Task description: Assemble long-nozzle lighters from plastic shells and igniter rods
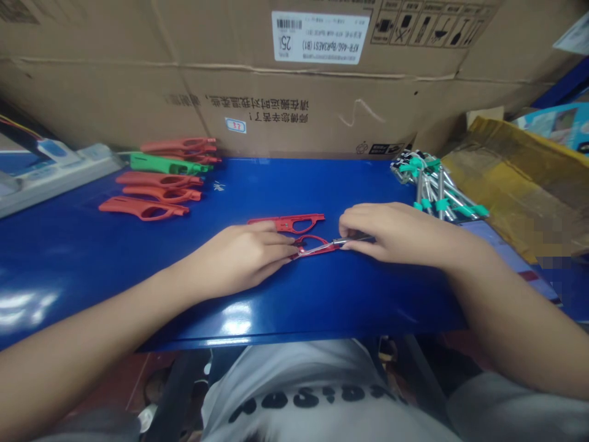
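My left hand is closed around the handle end of a red plastic lighter shell half, which lies low over the blue table. The fingers of my right hand pinch a thin metal tube at the shell's narrow right end. A pale, thin strip or wire runs across the shell's loop between the two hands; what it is I cannot tell. Just behind sits another red shell half, its inner side facing up, close to my left fingers. My palms hide much of the held parts.
Several red lighter shells and a green one lie at the back left, near a power strip. Metal tubes with green parts are heaped at the right, beside a taped cardboard box. A large carton stands behind.
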The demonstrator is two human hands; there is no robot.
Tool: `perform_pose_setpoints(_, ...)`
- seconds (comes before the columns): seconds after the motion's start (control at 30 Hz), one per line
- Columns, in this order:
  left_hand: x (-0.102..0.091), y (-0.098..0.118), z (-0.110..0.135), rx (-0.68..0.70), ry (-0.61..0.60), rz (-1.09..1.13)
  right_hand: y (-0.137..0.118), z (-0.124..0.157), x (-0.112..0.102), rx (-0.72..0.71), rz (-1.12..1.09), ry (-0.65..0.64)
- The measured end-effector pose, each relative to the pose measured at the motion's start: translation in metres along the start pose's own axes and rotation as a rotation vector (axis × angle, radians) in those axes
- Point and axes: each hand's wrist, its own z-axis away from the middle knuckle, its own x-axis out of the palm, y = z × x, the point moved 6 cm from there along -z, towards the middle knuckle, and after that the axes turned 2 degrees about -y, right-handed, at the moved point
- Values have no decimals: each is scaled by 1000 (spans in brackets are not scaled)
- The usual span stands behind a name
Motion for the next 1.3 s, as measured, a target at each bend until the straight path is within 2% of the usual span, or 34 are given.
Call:
perform_pose_setpoints(0.27,0,-1,2,12,-6,-11,3,-1,-1,-19,-24,30)
perform_pose_setpoints(0.5,-1,-1,1,17,21,-10,2,0,6,-67,3,-46)
perform_pose_setpoints(0.8,0,-2,1,2,18,-6,-4,-1,7,-83,21,-22)
perform_pose_setpoints(1.1,-1,-2,1,15,14,-16,-4,-1,7,-79,182,4)
perform_pose_setpoints(1.3,-1,-1,1,35,4,-30,-7,-5,11,-68,236,-32)
